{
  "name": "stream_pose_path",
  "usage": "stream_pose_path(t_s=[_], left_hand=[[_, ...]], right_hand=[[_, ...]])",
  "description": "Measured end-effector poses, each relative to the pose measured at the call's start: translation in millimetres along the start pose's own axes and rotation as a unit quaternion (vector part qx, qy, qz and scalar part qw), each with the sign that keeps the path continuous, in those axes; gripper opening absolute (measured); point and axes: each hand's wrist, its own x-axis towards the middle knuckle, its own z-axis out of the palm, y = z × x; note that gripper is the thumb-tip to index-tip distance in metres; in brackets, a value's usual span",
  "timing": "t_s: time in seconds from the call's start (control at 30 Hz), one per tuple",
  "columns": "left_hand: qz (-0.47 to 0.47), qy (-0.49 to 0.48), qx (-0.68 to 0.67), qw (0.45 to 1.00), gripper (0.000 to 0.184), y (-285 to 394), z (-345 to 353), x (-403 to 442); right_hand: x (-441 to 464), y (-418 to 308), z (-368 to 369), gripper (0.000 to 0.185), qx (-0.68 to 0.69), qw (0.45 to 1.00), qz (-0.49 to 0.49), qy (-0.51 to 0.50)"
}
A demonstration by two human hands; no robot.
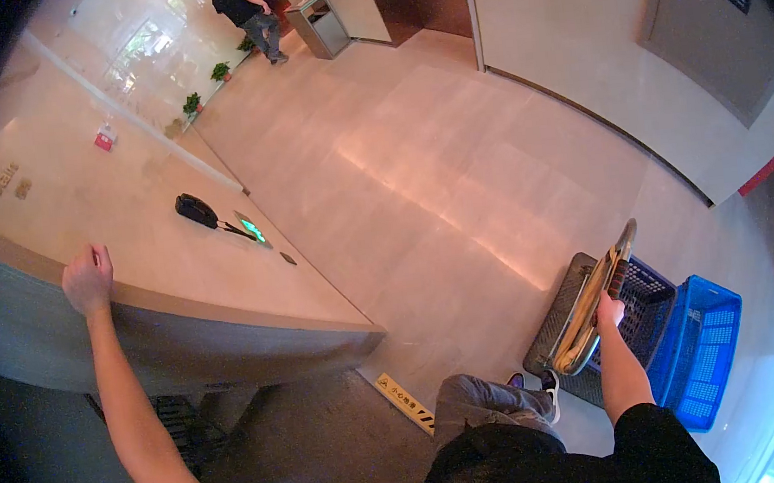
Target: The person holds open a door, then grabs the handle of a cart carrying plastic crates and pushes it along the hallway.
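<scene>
My right hand is closed round the dark handle of a long, flat, tan object with a metal rim, which I cannot name for certain. It is held tilted above a dark basket and a grey mesh crate. A blue basket stands to their right. At the left, my left hand is raised beside the edge of a door or panel, its fingers curled; whether it touches the edge or holds anything is hidden.
A person stands far off near a metal bin. Potted plants line the left wall, which carries a black device and a green-lit panel. A yellow warning strip marks the threshold by my legs.
</scene>
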Motion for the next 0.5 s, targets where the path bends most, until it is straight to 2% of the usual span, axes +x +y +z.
stream_pose_path(t_s=[0.33,0.43,0.5], left_hand=[[0.007,0.013,-0.004,1.000,0.028,1.0,-3.8,-1.3],[0.008,0.015,-0.008,1.000,0.028,0.7,-4.2,-1.5],[0.007,0.015,-0.017,1.000,0.028,1.1,-4.7,-1.6]], right_hand=[[3.3,3.4,1.7,0.059,0.000,1.000,0.006,0.000],[7.5,8.1,8.5,0.041,0.013,0.999,-0.013,0.037],[14.6,13.1,12.9,0.041,0.014,0.999,-0.017,0.034]])
